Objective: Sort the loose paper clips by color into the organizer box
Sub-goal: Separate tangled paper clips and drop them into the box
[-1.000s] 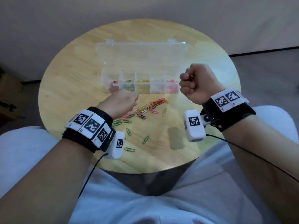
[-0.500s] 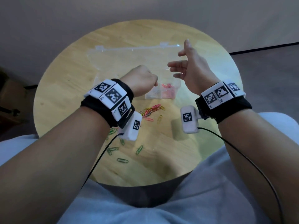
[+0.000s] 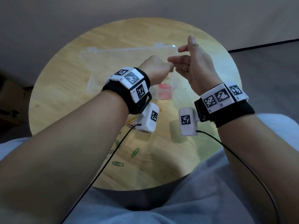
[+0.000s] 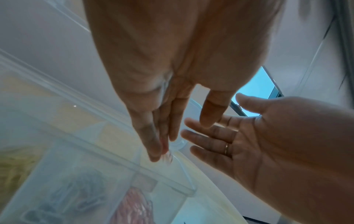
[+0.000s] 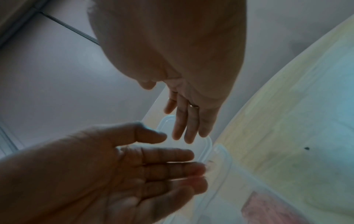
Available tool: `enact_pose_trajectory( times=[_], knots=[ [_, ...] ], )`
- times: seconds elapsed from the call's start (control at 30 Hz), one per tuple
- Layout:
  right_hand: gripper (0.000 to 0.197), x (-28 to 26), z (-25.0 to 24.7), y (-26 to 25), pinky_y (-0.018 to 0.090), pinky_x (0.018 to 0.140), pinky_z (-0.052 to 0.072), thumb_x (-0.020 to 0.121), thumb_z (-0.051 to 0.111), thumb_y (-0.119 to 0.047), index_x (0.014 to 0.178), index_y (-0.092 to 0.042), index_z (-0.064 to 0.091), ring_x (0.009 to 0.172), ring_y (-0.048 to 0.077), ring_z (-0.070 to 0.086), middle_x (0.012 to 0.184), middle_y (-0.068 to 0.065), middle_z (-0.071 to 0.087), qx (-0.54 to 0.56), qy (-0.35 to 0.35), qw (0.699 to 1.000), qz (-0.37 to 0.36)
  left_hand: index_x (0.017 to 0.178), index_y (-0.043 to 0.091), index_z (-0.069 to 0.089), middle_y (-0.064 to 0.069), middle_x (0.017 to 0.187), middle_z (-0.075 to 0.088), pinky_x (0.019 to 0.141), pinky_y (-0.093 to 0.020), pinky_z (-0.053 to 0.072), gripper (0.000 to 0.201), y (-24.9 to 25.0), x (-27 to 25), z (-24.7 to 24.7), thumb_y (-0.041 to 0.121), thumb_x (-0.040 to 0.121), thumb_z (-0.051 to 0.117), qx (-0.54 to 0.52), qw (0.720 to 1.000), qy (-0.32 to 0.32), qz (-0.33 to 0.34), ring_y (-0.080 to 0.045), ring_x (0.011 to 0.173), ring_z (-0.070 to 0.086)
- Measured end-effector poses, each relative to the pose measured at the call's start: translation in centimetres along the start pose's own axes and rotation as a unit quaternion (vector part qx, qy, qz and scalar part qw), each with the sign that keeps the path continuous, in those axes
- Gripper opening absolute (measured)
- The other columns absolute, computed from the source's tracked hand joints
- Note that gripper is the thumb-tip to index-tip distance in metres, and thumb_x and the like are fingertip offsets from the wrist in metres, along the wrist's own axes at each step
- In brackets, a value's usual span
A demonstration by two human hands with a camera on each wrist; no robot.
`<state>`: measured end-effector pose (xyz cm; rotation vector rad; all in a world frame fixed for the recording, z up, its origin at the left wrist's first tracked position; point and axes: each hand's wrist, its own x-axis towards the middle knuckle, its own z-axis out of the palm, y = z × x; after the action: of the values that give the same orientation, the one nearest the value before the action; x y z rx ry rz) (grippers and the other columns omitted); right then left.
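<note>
The clear organizer box (image 3: 94, 81) stands on the round wooden table (image 3: 64, 97) with its lid (image 3: 129, 50) open toward the back. Its rightmost compartment holds red clips (image 3: 163, 91). Both hands hover above the box's right end, almost touching. My left hand (image 3: 161, 67) has straight fingers (image 4: 153, 136), with a faint pink blur at their tips that I cannot identify. My right hand (image 3: 186, 54) is spread, palm toward the left, and holds nothing. Loose green clips (image 3: 135, 152) and a pink and yellow pile (image 3: 131, 121) lie near the front, partly behind my left arm.
The white and yellow compartments (image 4: 76, 197) show blurred in the left wrist view. The table's front edge (image 3: 137, 189) meets my lap. Floor and a wall surround the table, and cables hang from both wrist cameras.
My left hand rose from the loose clip pile to above the box's right end. My right hand opened from a fist and came close to the left.
</note>
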<state>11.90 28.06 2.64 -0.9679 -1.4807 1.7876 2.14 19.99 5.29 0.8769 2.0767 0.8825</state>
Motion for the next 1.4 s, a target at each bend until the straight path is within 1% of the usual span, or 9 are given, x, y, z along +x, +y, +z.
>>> enact_pose_trajectory(
  times=[0.1,0.23,0.4,0.5,0.7,0.87,1.07,1.2,1.4],
  knots=[
    [0.042,0.0,-0.2,0.1,0.034,0.084,0.053,0.1,0.035,-0.053,0.091,-0.018,0.056,0.088,0.022,0.072,0.094,0.01,0.076,-0.01,-0.002,1.0,-0.009,0.104,0.01,0.068,-0.012,0.113,0.066,0.095,-0.043,0.052,0.025,-0.1,-0.1,0.2,0.026,0.094,0.05,0.015,1.0,-0.01,0.008,-0.028,0.104,0.064],
    [0.031,-0.6,-0.5,-0.1,0.037,0.074,0.052,0.101,0.044,-0.039,0.088,-0.014,0.057,0.078,0.028,0.071,0.083,0.008,0.073,-0.041,-0.034,0.998,-0.031,0.104,0.013,0.071,-0.005,0.105,0.069,0.092,-0.043,0.052,0.025,-0.2,-1.2,-0.8,0.024,0.092,0.051,0.051,0.997,0.02,0.059,-0.023,0.1,0.065],
    [0.014,-1.7,-0.2,-0.2,0.031,0.061,0.047,0.095,0.056,-0.02,0.082,-0.015,0.058,0.06,0.02,0.064,0.071,0.004,0.069,-0.13,-0.079,0.987,-0.047,0.101,0.015,0.069,0.001,0.09,0.073,0.064,-0.024,0.049,0.021,-1.5,-3.4,-3.0,0.023,0.093,0.052,0.062,0.996,0.004,0.065,-0.016,0.081,0.07],
    [0.014,-3.0,0.0,-0.1,0.03,0.062,0.048,0.095,0.056,-0.02,0.087,-0.01,0.062,0.061,0.018,0.064,0.072,0.005,0.069,-0.21,-0.129,0.969,-0.027,0.095,0.017,0.069,0.002,0.084,0.074,0.063,-0.027,0.046,0.017,-3.7,-4.7,-3.9,0.024,0.091,0.054,0.088,0.995,-0.007,0.046,-0.016,0.072,0.069],
    [0.02,-5.0,0.6,1.5,0.031,0.073,0.052,0.094,0.059,-0.035,0.092,-0.018,0.07,0.075,0.013,0.069,0.081,-0.006,0.073,-0.47,-0.253,0.845,0.037,0.081,0.021,0.067,0.003,0.072,0.072,0.068,-0.029,0.053,0.011,-9.3,-6.9,-5.0,0.024,0.088,0.059,0.173,0.985,-0.01,-0.013,-0.014,0.066,0.068],
    [0.015,-5.7,2.0,3.0,0.028,0.072,0.042,0.086,0.07,-0.032,0.101,-0.027,0.069,0.084,0.014,0.057,0.094,-0.008,0.062,-0.6,-0.255,0.758,0.029,0.079,0.019,0.066,0.002,0.066,0.067,0.052,-0.026,0.045,0.007,-12.6,-8.7,-5.4,0.024,0.084,0.068,0.179,0.983,-0.023,-0.046,-0.014,0.056,0.062],
    [0.031,-5.6,2.7,4.3,0.024,0.067,0.039,0.081,0.074,-0.014,0.107,-0.028,0.068,0.087,0.013,0.057,0.101,-0.006,0.066,-0.619,-0.242,0.747,0.008,0.081,0.023,0.065,0.007,0.073,0.061,0.056,-0.025,0.038,0.008,-14.6,-10.2,-5.1,0.019,0.078,0.071,0.222,0.974,-0.029,-0.039,-0.013,0.067,0.057],
    [0.035,-5.8,3.1,5.2,0.026,0.069,0.043,0.075,0.076,-0.017,0.105,-0.03,0.067,0.084,0.014,0.06,0.094,-0.009,0.067,-0.639,-0.236,0.732,0.003,0.082,0.025,0.063,0.006,0.077,0.06,0.055,-0.026,0.04,0.011,-15.3,-10.7,-4.7,0.02,0.077,0.071,0.229,0.971,-0.047,-0.04,-0.013,0.066,0.057],
    [0.02,-7.6,4.4,5.7,0.025,0.067,0.046,0.073,0.078,-0.022,0.09,-0.026,0.069,0.079,0.015,0.063,0.086,-0.007,0.067,-0.605,-0.246,0.757,-0.027,0.085,0.026,0.063,0.011,0.078,0.055,0.066,-0.028,0.041,0.012,-16.2,-10.5,-5.5,0.022,0.077,0.071,0.263,0.964,-0.028,-0.038,-0.014,0.074,0.052]
  ],
)
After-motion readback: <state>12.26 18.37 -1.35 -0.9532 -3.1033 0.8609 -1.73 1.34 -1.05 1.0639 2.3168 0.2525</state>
